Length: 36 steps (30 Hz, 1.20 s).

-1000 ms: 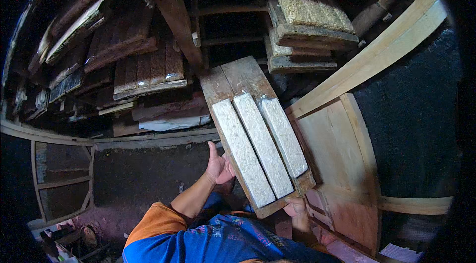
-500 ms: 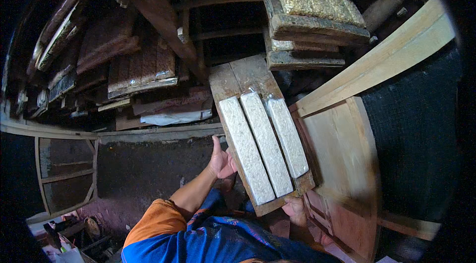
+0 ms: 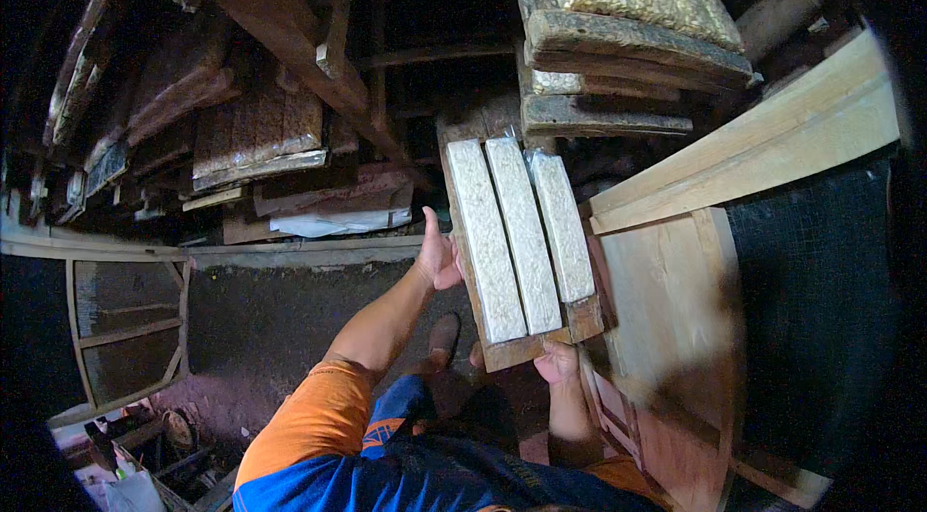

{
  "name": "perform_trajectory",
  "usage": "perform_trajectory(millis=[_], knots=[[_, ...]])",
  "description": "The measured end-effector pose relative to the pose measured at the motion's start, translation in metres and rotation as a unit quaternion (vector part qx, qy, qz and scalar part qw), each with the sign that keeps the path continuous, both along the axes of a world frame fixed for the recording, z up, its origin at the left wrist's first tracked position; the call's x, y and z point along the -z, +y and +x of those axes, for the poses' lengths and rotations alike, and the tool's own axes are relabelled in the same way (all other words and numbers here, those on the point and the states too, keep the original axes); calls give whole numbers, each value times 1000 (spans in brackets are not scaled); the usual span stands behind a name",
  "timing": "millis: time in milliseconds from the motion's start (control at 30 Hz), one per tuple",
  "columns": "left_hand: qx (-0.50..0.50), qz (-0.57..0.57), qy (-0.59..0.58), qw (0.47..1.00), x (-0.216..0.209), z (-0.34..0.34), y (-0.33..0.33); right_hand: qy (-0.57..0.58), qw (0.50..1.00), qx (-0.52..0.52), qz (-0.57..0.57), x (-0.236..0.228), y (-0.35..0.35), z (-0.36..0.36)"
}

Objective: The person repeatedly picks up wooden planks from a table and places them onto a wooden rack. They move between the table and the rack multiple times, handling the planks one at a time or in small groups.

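The wooden board [image 3: 512, 352] with three white blocks [image 3: 523, 237] is at your 12 o'clock; your right hand [image 3: 558, 362] grips its edge at 5 o'clock, your left hand [image 3: 441, 258] rests open against its 9 o'clock edge.

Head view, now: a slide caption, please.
Left hand and right hand support a wooden board bearing three long white slabs.

3 wht slabs [image 3: 524, 237] on wdn brd [image 3: 512, 355]

White blocks [image 3: 522, 234]: bumpy, plastic-wrapped, glossy. Board [image 3: 512, 355]: worn matt wood. Beam [image 3: 748, 150]: smooth pale wood. Sleeve [image 3: 314, 415]: matt cloth.
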<state>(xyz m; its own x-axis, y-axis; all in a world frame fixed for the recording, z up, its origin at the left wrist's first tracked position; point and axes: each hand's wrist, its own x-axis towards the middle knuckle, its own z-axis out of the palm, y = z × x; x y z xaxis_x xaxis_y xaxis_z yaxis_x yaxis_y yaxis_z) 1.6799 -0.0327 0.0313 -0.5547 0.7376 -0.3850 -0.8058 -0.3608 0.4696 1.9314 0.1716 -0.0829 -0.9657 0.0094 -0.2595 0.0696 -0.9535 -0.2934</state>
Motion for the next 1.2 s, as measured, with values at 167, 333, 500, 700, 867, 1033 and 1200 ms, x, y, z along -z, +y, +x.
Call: perform_trajectory(millis=[167,333,500,700,867,1033,1200], knots=[[-45,-1,-17,999,15,-12,-6,-16,998,30,-55,28,-17,-20],[-42,-9,-34,998,22,-2,-24,27,991,49,-122,45,-35,-44],[-7,-15,-4,1000,36,16,-53,-62,988,62,-129,42,-41,-92],[-81,-111,-64,988,66,59,-121,-87,976,76,-185,55,-33,-155],[-127,-178,-113,969,84,112,-191,-19,982,90,-167,64,-29,-211],[-142,-245,-146,948,85,164,-246,8,985,108,-137,50,-17,-265],[-155,-276,-176,932,85,202,-276,-21,971,141,-192,21,-3,-312]])
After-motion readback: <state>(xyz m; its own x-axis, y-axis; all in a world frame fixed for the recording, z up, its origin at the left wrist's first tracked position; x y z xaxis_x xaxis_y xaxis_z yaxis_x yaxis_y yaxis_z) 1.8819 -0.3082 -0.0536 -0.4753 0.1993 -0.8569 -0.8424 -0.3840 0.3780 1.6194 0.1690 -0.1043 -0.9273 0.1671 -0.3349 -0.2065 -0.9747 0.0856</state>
